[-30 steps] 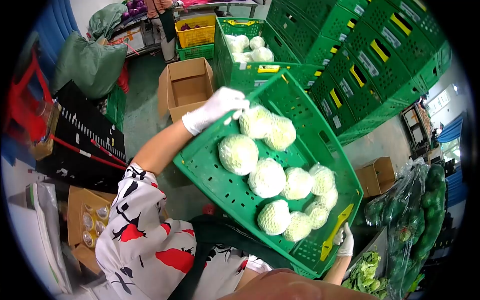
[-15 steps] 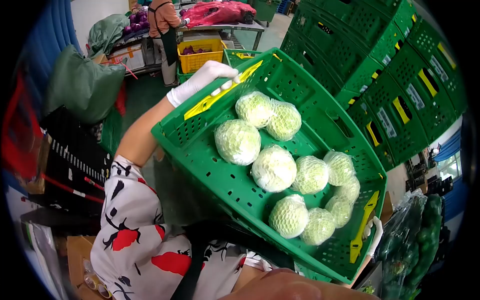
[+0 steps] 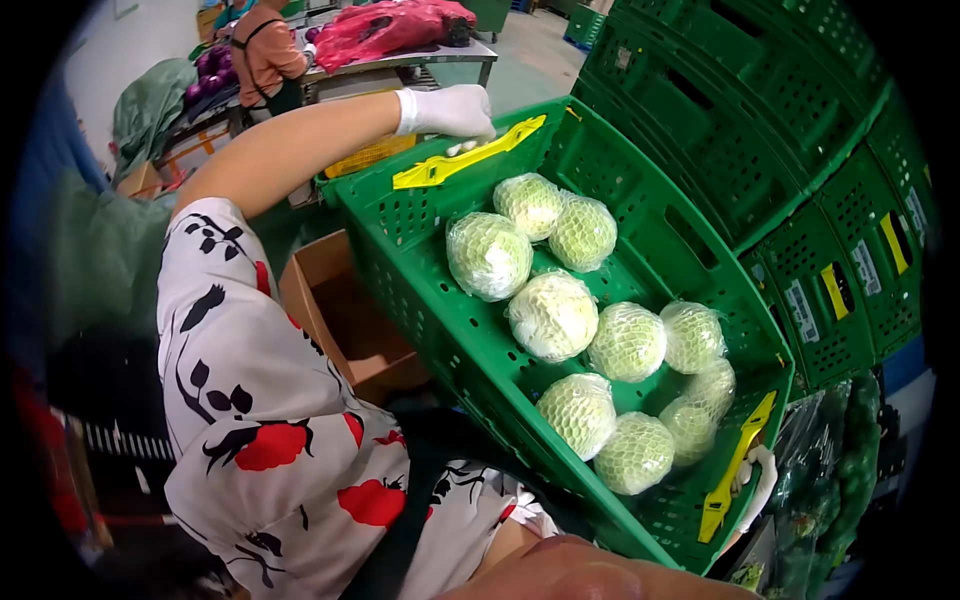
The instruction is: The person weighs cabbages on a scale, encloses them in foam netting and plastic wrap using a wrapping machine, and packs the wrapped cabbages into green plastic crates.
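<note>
A green plastic crate [image 3: 480, 385] hangs tilted in front of me, held at both ends. My left hand [image 3: 452, 112], in a white glove, is closed round the far-left rim by the yellow handle [image 3: 470, 155]. At the lower right, my right hand [image 3: 757, 485], also gloved, is closed on the opposite end by another yellow handle [image 3: 737, 465]; the crate wall partly hides it. Inside lie several round pale-green vegetables [image 3: 555, 315], each in clear film with a net-like pattern. Their exact kind I cannot tell.
Tall stacks of green crates [image 3: 700, 110] rise on the right. An open cardboard box [image 3: 365, 345] stands below the crate's left side. Behind, a person [image 3: 268, 60] works at a table with a pink-red bag [image 3: 390, 32]. Bagged dark-green vegetables [image 3: 850, 450] are at the lower right.
My view has shifted, and the left arm is now raised straighter along the crate's far-left side. The open cardboard box has come into view below. Both hands keep hold of the crate.
</note>
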Motion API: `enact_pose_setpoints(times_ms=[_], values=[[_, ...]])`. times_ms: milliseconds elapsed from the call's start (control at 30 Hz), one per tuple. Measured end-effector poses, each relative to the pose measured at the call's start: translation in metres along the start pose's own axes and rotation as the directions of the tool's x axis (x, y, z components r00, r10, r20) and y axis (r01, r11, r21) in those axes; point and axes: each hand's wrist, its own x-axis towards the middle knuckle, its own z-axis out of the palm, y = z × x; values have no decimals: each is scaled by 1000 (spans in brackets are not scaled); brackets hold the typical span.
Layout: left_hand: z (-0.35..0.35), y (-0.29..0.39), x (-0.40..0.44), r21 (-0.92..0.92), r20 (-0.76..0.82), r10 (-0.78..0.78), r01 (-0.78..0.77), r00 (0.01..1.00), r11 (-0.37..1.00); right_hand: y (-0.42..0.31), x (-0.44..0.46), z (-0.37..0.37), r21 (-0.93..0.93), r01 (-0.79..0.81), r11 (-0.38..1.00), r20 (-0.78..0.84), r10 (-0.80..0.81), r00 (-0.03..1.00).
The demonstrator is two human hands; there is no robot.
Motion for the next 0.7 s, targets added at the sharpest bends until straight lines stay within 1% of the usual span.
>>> enact_pose_setpoints(times_ms=[67, 133, 200, 233, 267, 300, 333, 367, 433, 467, 500, 533, 567, 600, 633, 667, 700], values=[[-10, -3, 25, -60, -4, 22, -22, 1000, 998, 7, 17, 16, -22, 58, 998, -19, -59, 998], [-27, -7, 63, -79, -2, 46, -46, 999, 996, 9, 32, 33, -22, 76, 997, 31, -75, 997], [-36, -11, 102, -116, -14, 56, -57, 998, 992, -5, 52, 45, -37, 97, 995, 101, -93, 991], [-23, -7, 93, -99, 5, 57, -57, 998, 993, -18, 44, 34, 68, -65, 996, -58, 69, 996], [-30, -13, 114, -67, 15, 88, -87, 996, 994, -25, 51, 51, 18, -95, 995, -95, 96, 991], [-35, -19, 129, -58, 10, 94, -94, 995, 994, -25, 57, 62, -32, -86, 996, -94, 83, 992], [-39, -25, 142, -28, 16, 88, -88, 996, 996, -29, 60, 71, -84, -78, 993, -92, 71, 993], [-41, -31, 155, 8, 5, 93, -93, 996, 996, -37, 60, 86, -168, -113, 979, -102, 97, 990], [-36, -48, 172, 99, -18, 102, -100, 995, 990, -30, 68, 100, -268, -80, 960, -122, 49, 991], [1, -41, 122, 146, -47, 64, -56, 997, 988, -25, 57, 60, -323, -55, 945, -93, 26, 995], [2, -53, 132, 210, -63, 82, -67, 995, 975, -13, 64, 75, -324, -59, 944, -100, 28, 995], [13, -78, 146, 308, -135, 133, -85, 982, 947, -6, 66, 88, -326, -69, 943, -114, 33, 993], [33, -109, 167, 411, -201, 190, -94, 961, 907, -2, 69, 100, -392, -126, 911, -116, 87, 989], [38, -113, 169, 510, -261, 257, -93, 931, 855, 4, 72, 102, -351, -67, 934, 14, 76, 997], [35, -114, 177, 358, -122, -21, 63, 992, 932, 4, 73, 102, -346, -67, 936, 34, 84, 996], [23, -102, 171, 333, -112, -23, 59, 994, 941, 5, 72, 102, -335, -70, 940, 53, 93, 994], [11, -93, 163, 311, -94, -20, 49, 995, 949, 5, 69, 103, -320, -84, 944, 29, 98, 995]])
